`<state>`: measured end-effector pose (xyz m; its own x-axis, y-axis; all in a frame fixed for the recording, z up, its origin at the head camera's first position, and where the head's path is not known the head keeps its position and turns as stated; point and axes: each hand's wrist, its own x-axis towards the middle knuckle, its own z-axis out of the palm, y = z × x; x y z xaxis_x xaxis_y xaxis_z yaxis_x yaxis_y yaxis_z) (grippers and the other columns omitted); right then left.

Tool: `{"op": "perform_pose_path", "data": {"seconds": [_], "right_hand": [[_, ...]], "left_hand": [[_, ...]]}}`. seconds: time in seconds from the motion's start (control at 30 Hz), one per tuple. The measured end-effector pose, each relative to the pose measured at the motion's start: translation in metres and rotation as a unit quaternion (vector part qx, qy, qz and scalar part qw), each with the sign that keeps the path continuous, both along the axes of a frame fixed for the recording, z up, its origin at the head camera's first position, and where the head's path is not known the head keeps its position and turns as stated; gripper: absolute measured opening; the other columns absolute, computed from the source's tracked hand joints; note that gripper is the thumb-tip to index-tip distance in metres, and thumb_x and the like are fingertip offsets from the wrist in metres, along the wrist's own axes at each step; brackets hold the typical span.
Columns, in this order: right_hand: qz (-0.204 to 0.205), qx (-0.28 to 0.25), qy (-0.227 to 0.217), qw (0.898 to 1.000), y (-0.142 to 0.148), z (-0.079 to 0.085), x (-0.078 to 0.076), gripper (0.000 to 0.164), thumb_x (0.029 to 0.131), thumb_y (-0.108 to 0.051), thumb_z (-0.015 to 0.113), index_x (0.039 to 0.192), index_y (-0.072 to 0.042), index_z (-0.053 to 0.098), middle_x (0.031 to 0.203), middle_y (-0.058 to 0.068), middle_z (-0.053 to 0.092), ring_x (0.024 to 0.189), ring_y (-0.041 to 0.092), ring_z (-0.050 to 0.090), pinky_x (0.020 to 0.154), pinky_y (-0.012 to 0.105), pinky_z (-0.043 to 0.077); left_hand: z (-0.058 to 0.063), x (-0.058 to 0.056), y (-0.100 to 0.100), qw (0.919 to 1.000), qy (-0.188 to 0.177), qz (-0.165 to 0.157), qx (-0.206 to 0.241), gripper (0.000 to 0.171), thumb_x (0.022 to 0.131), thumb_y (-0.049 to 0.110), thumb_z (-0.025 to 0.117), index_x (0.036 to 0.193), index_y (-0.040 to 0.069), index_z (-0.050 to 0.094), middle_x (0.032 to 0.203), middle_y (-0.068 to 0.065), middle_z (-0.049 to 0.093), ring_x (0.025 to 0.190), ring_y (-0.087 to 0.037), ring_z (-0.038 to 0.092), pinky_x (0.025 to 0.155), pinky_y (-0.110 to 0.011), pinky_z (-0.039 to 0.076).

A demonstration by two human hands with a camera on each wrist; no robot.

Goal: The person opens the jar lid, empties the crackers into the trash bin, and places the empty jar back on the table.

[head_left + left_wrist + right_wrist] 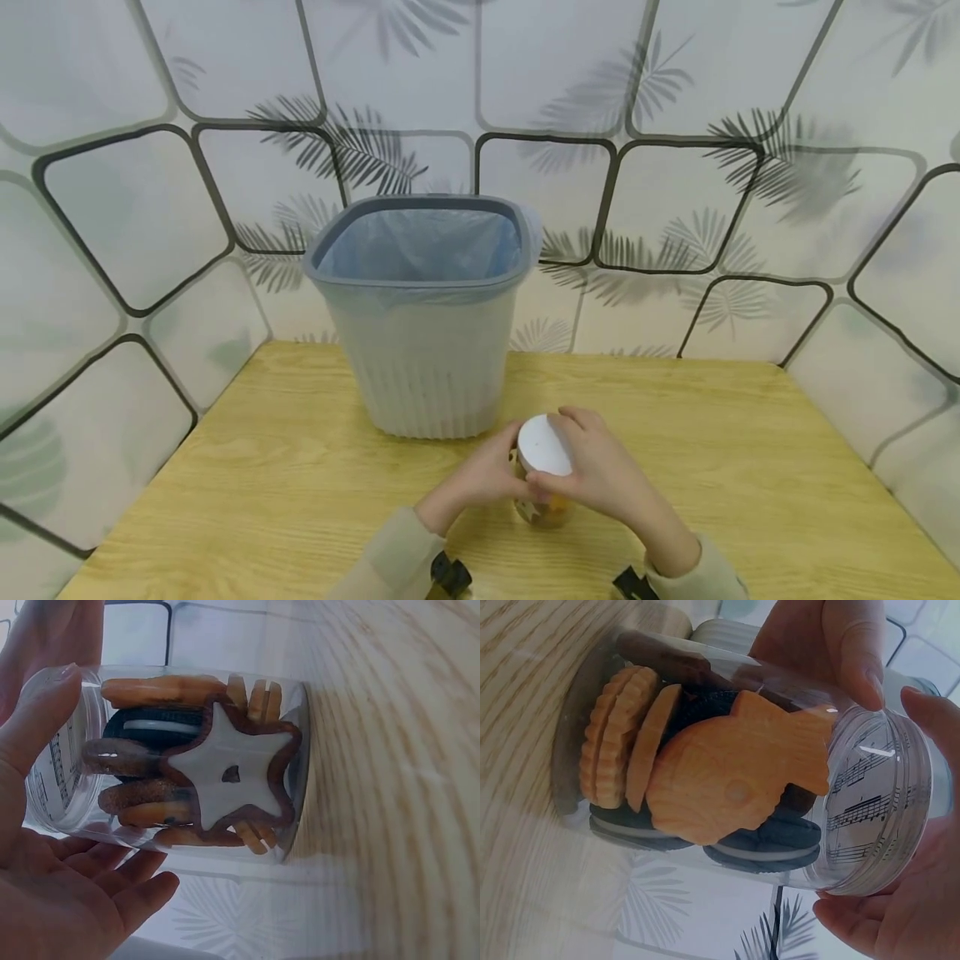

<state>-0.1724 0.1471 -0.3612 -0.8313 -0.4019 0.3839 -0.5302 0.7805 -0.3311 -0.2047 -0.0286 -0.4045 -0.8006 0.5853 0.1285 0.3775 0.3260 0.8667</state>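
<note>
Between our left hand [483, 479] and our right hand [600, 467], as the head camera looks down, a clear jar [551, 514] stands upright on the wood-grained counter [300, 433]. Our left hand grasps its side near the top, and our right hand curls about the white-topped lid [542, 446]. Behind each hand comes a pale sleeve [397, 546], with a black device [450, 575] at the wrist. Beyond our hands and to their left we have a pale bin [431, 367] with a blue-grey rim and a see-through liner [420, 242]; farther off rises the leaf-patterned wall [540, 67]. From the left wrist we see, below our grip, a star-shaped biscuit [259, 769] with white icing against the jar's side, with dark and golden ones around it. From the right wrist we look, below our hands, on a fish-shaped biscuit [712, 780], two dark sandwich biscuits [765, 844] and a pale ridged one [615, 739]; nearer our hands, printed music staves [862, 787] show through the clear plastic at the lid.
</note>
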Motion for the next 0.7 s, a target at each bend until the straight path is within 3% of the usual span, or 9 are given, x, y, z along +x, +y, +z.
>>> {"op": "perform_pose_path", "data": {"seconds": [0.37, 0.53, 0.7], "right_hand": [[0.015, 0.004, 0.014, 1.000, -0.001, -0.001, 0.000, 0.066, 0.067, -0.047, 0.071, 0.111, 0.000, 0.056, 0.111, 0.020, 0.052, 0.100, 0.032, 0.048, 0.071, 0.041, 0.047], [0.025, -0.002, 0.024, 0.999, -0.002, -0.003, -0.001, 0.065, 0.064, -0.044, 0.074, 0.109, 0.000, 0.057, 0.109, 0.016, 0.054, 0.098, 0.029, 0.048, 0.072, 0.040, 0.047], [0.033, -0.001, 0.026, 0.999, -0.002, -0.003, -0.002, 0.064, 0.063, -0.043, 0.075, 0.108, -0.001, 0.058, 0.108, 0.014, 0.054, 0.098, 0.027, 0.048, 0.072, 0.038, 0.046]], "left_hand": [[0.002, 0.000, -0.003, 0.9990, -0.023, -0.023, 0.030, 0.073, 0.067, 0.019, 0.078, 0.127, 0.011, 0.038, 0.112, 0.002, 0.048, 0.096, -0.010, 0.049, 0.076, -0.025, 0.043], [0.020, 0.008, -0.006, 0.9983, -0.004, -0.041, 0.040, 0.070, 0.066, 0.011, 0.077, 0.126, 0.007, 0.041, 0.110, -0.001, 0.052, 0.093, -0.010, 0.050, 0.075, -0.024, 0.043], [0.030, 0.012, -0.008, 0.9975, -0.020, -0.055, 0.041, 0.068, 0.068, 0.009, 0.076, 0.127, 0.006, 0.042, 0.111, -0.002, 0.052, 0.093, -0.009, 0.051, 0.076, -0.024, 0.044]]}}
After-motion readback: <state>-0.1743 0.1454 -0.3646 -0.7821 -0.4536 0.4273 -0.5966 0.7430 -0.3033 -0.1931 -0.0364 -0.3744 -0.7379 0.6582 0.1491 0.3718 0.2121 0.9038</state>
